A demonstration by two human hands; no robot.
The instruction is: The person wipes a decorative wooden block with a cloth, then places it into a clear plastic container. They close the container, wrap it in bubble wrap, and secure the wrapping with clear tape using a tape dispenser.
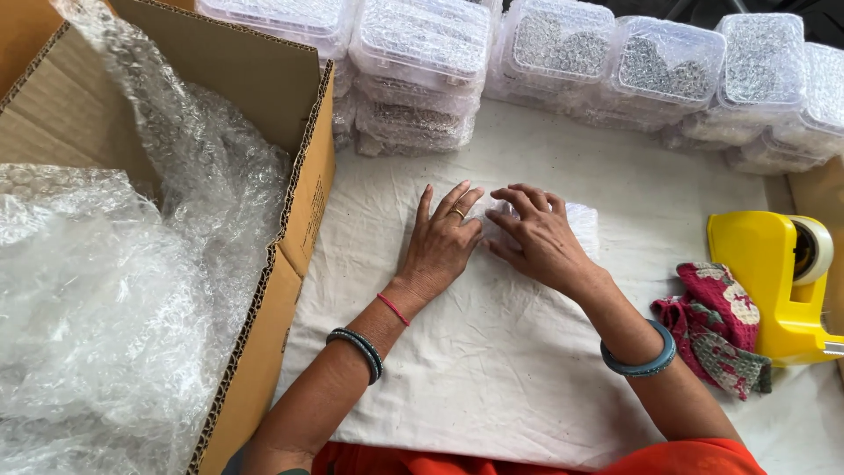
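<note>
At your far left stands a brown corrugated cardboard box (299,202), its flaps open and its fluted edges showing, filled with crinkled clear bubble wrap (114,290) that spills up over the back wall. Just beside the box lies a white, slightly creased cloth (492,369) spread flat over the worktop.

Your left hand (440,242) rests palm down on that cloth, fingers spread and straight, gripping nothing; a gold ring sits on one finger, a thin red thread circles the wrist, and a dark beaded bangle sits further up the forearm. Its fingertips touch the left edge of a small bundle wrapped in clear bubble wrap (576,220), which lies on the cloth right in front of you, mostly hidden under your other hand.

Your right hand (536,233) lies on top of that bundle with fingers curled and pressing down on its near-left part; the bundle's bubbly end shows just past your knuckles on the right. A teal bangle rings that forearm.

Behind both hands, along the back of the worktop, runs a row of stacked clear plastic lidded tubs (422,70) packed with small silvery metal pieces.

Further right lies a crumpled red patterned rag (716,325), touching a glossy yellow plastic tape dispenser (774,281) that holds a roll of tape.
</note>
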